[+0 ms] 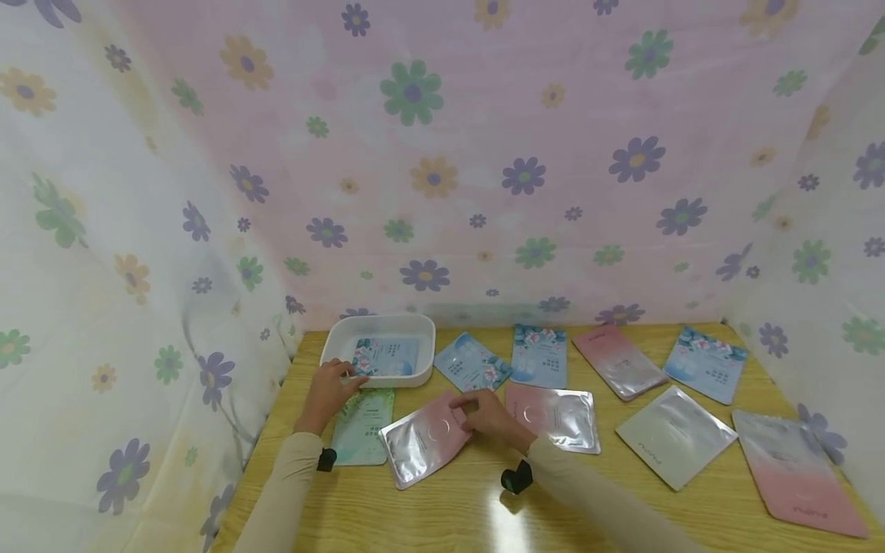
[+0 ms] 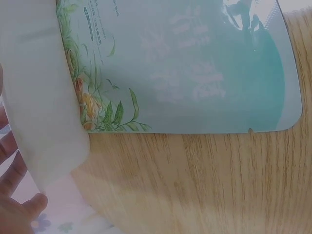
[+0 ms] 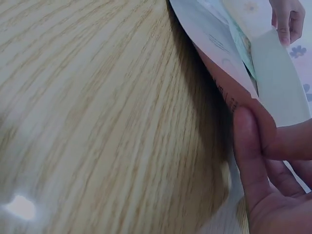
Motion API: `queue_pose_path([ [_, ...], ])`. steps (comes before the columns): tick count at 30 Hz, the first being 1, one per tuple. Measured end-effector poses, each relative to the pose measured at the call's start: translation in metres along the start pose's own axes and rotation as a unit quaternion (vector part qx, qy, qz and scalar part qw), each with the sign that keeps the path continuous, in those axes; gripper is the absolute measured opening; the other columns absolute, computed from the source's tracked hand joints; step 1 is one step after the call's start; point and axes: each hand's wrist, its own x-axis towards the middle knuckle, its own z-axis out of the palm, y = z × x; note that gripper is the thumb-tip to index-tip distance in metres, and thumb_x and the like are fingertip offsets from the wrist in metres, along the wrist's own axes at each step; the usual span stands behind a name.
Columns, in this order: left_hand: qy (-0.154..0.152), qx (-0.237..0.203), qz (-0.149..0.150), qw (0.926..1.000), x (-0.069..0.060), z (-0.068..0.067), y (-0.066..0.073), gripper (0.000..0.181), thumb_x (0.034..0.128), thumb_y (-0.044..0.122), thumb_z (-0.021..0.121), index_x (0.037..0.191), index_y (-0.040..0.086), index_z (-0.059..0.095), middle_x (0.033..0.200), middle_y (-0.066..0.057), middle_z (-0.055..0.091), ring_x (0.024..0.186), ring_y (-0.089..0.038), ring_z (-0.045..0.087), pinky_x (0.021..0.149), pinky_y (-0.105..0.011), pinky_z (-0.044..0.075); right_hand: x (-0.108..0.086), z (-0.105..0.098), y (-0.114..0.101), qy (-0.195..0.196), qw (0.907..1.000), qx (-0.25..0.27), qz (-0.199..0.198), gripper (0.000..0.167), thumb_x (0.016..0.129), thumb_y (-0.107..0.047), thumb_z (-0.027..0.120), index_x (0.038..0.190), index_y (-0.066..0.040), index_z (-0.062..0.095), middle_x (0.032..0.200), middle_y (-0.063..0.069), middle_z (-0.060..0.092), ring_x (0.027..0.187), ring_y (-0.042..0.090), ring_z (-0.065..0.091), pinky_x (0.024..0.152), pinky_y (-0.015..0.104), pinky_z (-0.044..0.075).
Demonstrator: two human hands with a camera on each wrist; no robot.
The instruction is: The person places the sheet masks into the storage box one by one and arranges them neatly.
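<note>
My left hand grips the near left rim of a white plastic tub, its thumb near the edge in the left wrist view. Inside that tub lies a blue floral face mask packet. A green face mask packet lies flat against the tub's near side, partly under it. With thumb and fingers, my right hand pinches the corner of a pink and silver face mask packet. In the right wrist view this pink corner is bent up off the table.
Right of the tub are two blue packets, with another pink and silver one by my right hand. Farther right lie a pink packet, a blue one, a pale silver one and a large pink-silver one. Floral cloth encloses the wooden table.
</note>
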Motion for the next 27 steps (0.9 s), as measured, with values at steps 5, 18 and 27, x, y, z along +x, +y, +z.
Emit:
queue_pose_path([
  [5,0.009,-0.007,0.011,0.9999,0.0,-0.001,0.001,0.028,0.0763,0.026,0.08,0.072,0.006,0.062,0.07,-0.007,0.053,0.062,-0.021,0.044,0.059,-0.038,0.04,-0.002,-0.001,0.007,-0.002,0.9998,0.016,-0.014,0.038,0.069,0.01,0.069,0.105,-0.005,0.071,0.115,0.011,0.062,0.079,0.02,0.052,0.054,0.028,0.047],
  [18,0.023,0.002,0.024,0.9995,0.002,0.003,-0.002,0.028,0.0729,0.024,0.083,0.07,0.007,0.061,0.068,-0.005,0.053,0.061,-0.021,0.046,0.059,-0.039,0.042,-0.007,-0.002,0.017,-0.031,0.9932,0.098,-0.055,0.04,0.072,0.015,0.064,0.111,0.007,0.065,0.117,0.021,0.062,0.096,0.028,0.058,0.061,0.027,0.048],
  [27,0.02,0.007,0.008,0.9997,0.001,0.003,-0.001,0.028,0.0727,0.024,0.083,0.07,0.007,0.062,0.068,-0.004,0.051,0.061,-0.02,0.045,0.059,-0.038,0.042,-0.008,-0.004,0.016,-0.017,0.9929,0.103,-0.057,0.045,0.071,0.014,0.068,0.115,0.006,0.064,0.123,0.021,0.059,0.116,0.032,0.051,0.071,0.025,0.048],
])
